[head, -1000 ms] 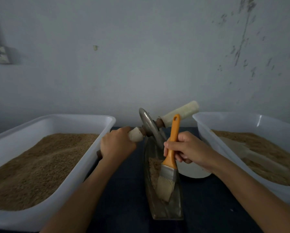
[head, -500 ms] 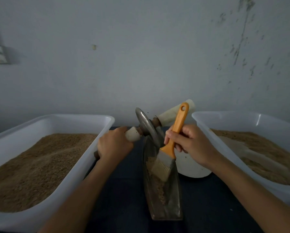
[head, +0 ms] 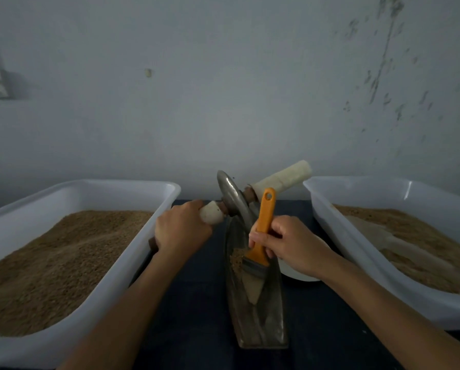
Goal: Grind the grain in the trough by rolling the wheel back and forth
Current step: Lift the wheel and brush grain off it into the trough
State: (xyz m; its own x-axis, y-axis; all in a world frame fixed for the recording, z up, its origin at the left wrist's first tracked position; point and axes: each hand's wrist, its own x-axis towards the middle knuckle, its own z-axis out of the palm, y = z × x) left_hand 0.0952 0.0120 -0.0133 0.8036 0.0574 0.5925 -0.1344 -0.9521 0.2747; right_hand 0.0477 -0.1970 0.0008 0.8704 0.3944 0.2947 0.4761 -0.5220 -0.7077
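The brush (head: 259, 245), gripped in the right hand (head: 292, 245), is now drawn back down the trough (head: 272, 313), gathering grain (head: 236, 256) mid-channel; the wheel (head: 232, 200) is kept tilted at the far end, its handle clasped by the left hand (head: 182, 231), so rolling is judged paused

Two white plastic tubs stand on a dark table (head: 196, 303), the left tub (head: 132, 193) heaped with fine brown meal and the right tub (head: 357, 188) holding similar brown meal. An orange-handled brush (head: 260, 236) points its pale bristles downward, and a white plate (head: 298, 276) lies just beside the right tub. Behind rises a scuffed grey wall (head: 223, 89).
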